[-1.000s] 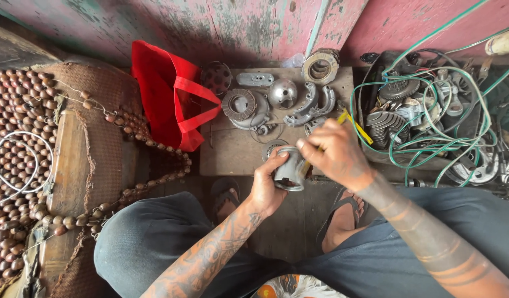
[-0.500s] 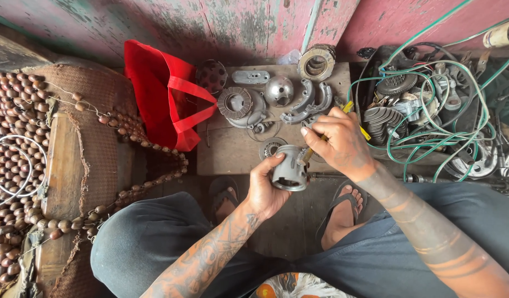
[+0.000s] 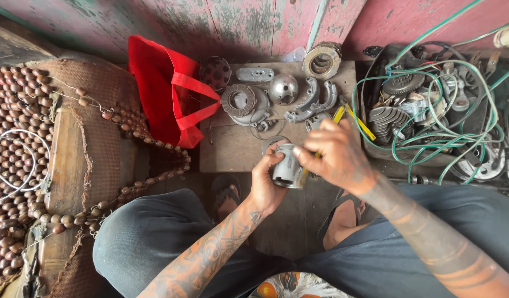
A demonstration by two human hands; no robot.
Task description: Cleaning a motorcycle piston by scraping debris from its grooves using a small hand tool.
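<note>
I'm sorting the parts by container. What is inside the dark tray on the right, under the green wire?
The dark tray holds a stack of curved metal plates, a toothed gear and other grey metal parts. The looped green wire covers much of it, so what is underneath stays hidden.

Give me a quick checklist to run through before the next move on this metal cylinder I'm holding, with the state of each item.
1. Left hand grips the metal cylinder from the side: ok.
2. Right hand has the yellow-handled tool in hand: ok.
3. Tool tip seated on the cylinder: cannot tell, the fingers hide it.
4. Cylinder held above the wooden board, free of the loose metal parts: ok.
5. Green wire away from both hands: ok, it lies over the box of parts to the right.
6. Red bag out of the way: ok, it sits at the board's left edge.
</note>
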